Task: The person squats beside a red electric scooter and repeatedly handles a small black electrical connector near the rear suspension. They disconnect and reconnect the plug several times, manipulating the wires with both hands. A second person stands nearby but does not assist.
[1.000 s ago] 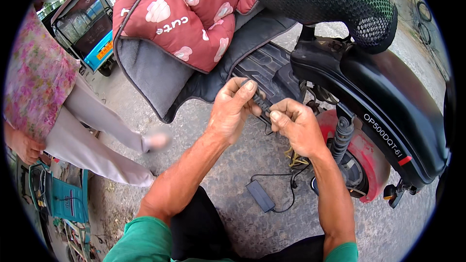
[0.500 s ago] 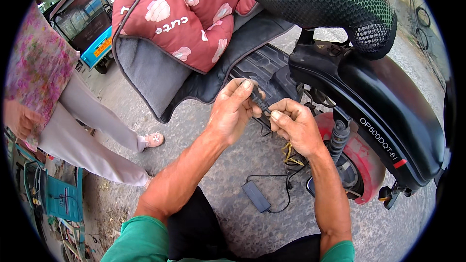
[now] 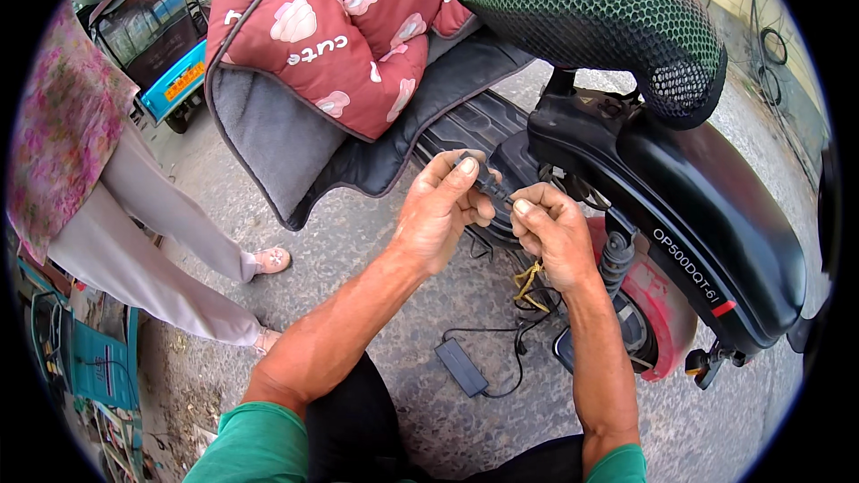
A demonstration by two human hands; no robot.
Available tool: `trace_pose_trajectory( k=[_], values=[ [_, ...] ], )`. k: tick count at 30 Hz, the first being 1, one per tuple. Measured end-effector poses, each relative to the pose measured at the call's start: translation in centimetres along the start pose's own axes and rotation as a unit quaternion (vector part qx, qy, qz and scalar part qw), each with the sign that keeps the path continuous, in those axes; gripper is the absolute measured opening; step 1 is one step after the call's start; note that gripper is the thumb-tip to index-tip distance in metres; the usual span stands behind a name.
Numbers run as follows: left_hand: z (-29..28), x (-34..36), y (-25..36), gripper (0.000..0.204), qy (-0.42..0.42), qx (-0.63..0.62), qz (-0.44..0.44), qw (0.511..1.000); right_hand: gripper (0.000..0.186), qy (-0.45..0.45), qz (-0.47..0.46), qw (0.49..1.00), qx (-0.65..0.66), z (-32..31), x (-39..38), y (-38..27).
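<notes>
A black cable connector (image 3: 486, 181) is held between my two hands, beside the electric scooter's footboard (image 3: 465, 130). My left hand (image 3: 438, 215) is closed on its thicker body, thumb on top. With thumb and fingertips, my right hand (image 3: 557, 234) pinches the thin lower end, where the cable seems to leave the connector. The fingers partly hide that end. Below the hands, a black charger brick (image 3: 461, 367) lies on the ground with its thin cord (image 3: 517, 349) looped beside it. A yellow cord (image 3: 530, 288) hangs close to my right wrist.
The scooter's black body (image 3: 707, 224) and mesh-covered seat (image 3: 591, 22) rise at the right, above a red wheel guard (image 3: 667, 313). A padded red-and-grey cover (image 3: 322, 45) hangs ahead. Another person (image 3: 134, 206) stands at the left, near a blue three-wheeler (image 3: 174, 80).
The whole view has shifted slightly. My hands still hold the connector, now turned a little, with the right hand's grip near its lower end. The charger brick stays on the ground.
</notes>
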State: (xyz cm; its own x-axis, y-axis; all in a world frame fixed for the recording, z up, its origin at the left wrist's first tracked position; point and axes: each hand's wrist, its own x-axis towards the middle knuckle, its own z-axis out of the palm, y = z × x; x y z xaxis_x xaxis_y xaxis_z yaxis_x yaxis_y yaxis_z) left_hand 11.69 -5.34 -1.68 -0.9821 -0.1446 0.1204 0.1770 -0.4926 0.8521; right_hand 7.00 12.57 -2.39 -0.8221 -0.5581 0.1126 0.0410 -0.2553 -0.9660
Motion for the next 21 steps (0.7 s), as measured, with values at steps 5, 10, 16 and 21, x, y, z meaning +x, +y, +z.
trace_pose_trajectory(
  k=[5, 10, 16, 21],
  values=[
    [-0.4, -0.1, -0.1, 0.038, -0.013, -0.032, -0.030, 0.999, 0.018, -0.030, -0.017, 0.999, -0.027, 0.4, -0.2, 0.0],
    [-0.7, -0.3, -0.2, 0.040, -0.013, -0.081, -0.077, 0.994, 0.018, -0.055, -0.028, 0.998, -0.021, 0.7, -0.2, 0.4],
    [-0.8, -0.2, -0.5, 0.043, -0.012, -0.071, -0.066, 0.995, 0.016, -0.010, -0.017, 0.999, -0.033, 1.2, -0.2, -0.1],
    [-0.7, 0.9, 0.0, 0.043, 0.105, 0.380, 0.213, 0.894, 0.017, 0.062, 0.037, 0.997, -0.021, 0.7, 0.5, 0.6]
  ],
)
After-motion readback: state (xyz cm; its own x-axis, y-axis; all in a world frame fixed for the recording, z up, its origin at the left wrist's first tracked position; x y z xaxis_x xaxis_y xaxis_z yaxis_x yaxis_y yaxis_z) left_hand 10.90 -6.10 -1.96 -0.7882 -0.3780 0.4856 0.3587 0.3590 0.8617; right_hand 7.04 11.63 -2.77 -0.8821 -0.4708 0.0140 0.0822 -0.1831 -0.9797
